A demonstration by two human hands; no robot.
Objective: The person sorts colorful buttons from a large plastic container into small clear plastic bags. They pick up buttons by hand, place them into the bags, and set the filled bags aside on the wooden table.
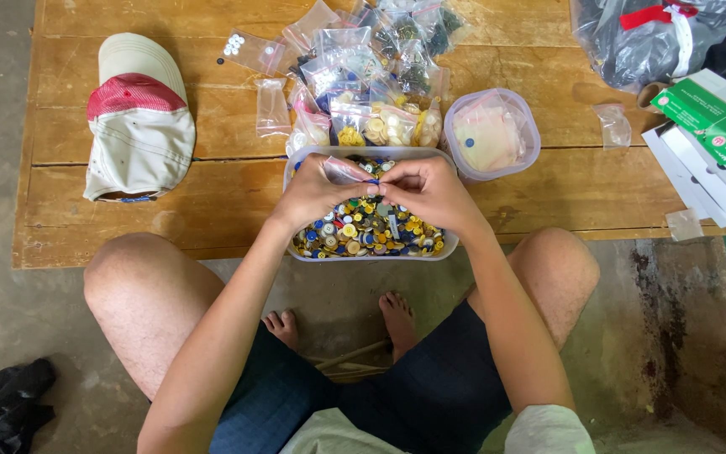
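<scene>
Buttons of blue, yellow and white fill a clear rectangular plastic tub (pixel 308 252) at the near edge of the worn wooden table (pixel 170 193). Above it, the left hand (pixel 317 192) pinches a small clear plastic bag (pixel 344 171), fingers curled on its mouth. The right hand (pixel 430 192) meets it, fingertips pressed together on a small blue button (pixel 371 181) at the bag's opening. Filled bags (pixel 363 76) lie heaped behind the tub; a round clear container (pixel 531 134) stands beside it, and a red-and-cream cap (pixel 138 118) sits well apart.
</scene>
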